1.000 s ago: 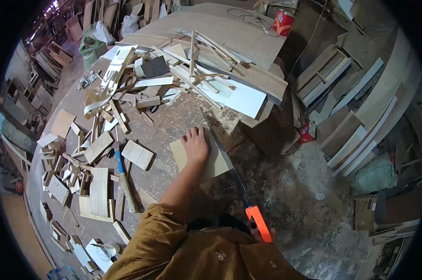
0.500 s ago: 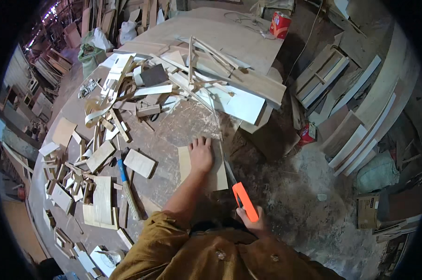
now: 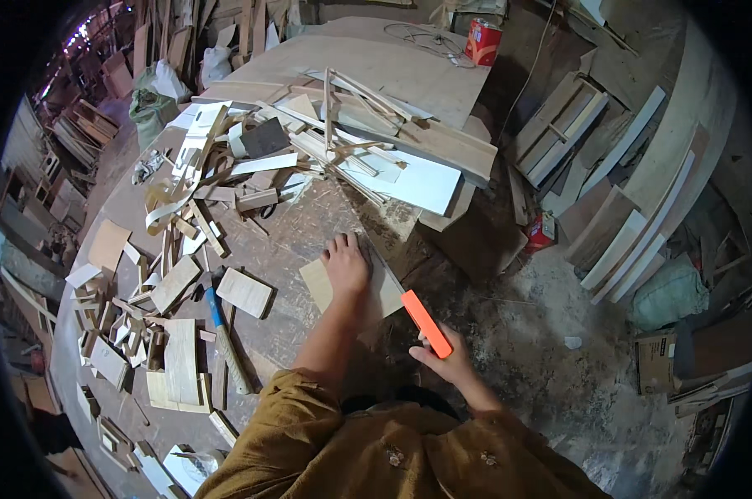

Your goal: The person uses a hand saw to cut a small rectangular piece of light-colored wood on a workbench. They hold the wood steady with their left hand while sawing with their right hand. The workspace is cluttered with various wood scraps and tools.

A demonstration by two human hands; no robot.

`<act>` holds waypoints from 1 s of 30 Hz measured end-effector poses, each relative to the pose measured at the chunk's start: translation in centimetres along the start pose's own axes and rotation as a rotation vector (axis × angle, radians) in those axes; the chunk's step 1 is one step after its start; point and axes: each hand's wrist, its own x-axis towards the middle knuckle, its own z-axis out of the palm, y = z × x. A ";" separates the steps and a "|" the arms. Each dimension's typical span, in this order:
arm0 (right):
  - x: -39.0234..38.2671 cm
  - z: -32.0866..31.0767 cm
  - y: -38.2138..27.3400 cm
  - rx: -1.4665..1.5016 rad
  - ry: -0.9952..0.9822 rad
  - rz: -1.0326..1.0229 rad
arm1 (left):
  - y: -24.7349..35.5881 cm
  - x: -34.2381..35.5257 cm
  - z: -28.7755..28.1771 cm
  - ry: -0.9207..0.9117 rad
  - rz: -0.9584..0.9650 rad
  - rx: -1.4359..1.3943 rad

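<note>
My left hand (image 3: 347,268) lies on a thin pale board (image 3: 313,284) at the bench edge, fingers slightly bent and holding nothing. My right hand (image 3: 446,368) grips the bright orange handle of a handsaw (image 3: 426,324), just right of the board. The saw's blade runs forward along the board's right side, with its far part hard to make out. A blue-and-wood-handled hammer (image 3: 218,312) lies to the left, beside loose wooden blocks (image 3: 243,291) and offcuts on the worn workbench (image 3: 293,233).
Long boards and strips (image 3: 442,158) are piled across the bench's back, near a red can (image 3: 484,41). Curved panels (image 3: 650,233) lean at the right, with a sack (image 3: 671,299) and cardboard box (image 3: 654,362) on the floor. Sacks (image 3: 155,91) stand back left.
My right hand and the orange saw handle have moved forward and up the view along the board. My left hand stays on the board; the view has shifted slightly.
</note>
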 end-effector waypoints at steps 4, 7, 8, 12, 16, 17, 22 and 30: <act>-0.7 0.1 -0.4 0.030 0.011 -0.022 | 0.7 0.1 -1.3 -0.037 -0.010 -0.030; -0.1 1.4 0.9 -0.046 0.135 -0.011 | 0.9 0.1 -1.4 -0.048 -0.003 -0.035; -0.3 1.4 1.4 -0.057 0.147 0.028 | 0.8 0.1 -1.4 -0.045 0.000 -0.036; -1.3 1.1 5.9 0.039 0.186 0.192 | 0.3 -0.1 -0.8 -0.043 -0.007 -0.018; -1.1 1.0 4.4 -0.022 0.187 0.134 | 0.7 -0.1 -0.6 -0.034 -0.022 -0.029; -1.3 1.1 4.0 -0.080 0.176 0.098 | 0.8 -0.2 -0.4 0.037 -0.014 -0.018; -5.4 -0.1 3.2 -0.114 0.192 0.035 | 0.3 0.2 0.1 0.032 -0.025 0.009; -21.8 -6.7 -0.5 -0.062 0.073 0.389 | 1.0 0.0 -0.6 0.040 -0.045 0.022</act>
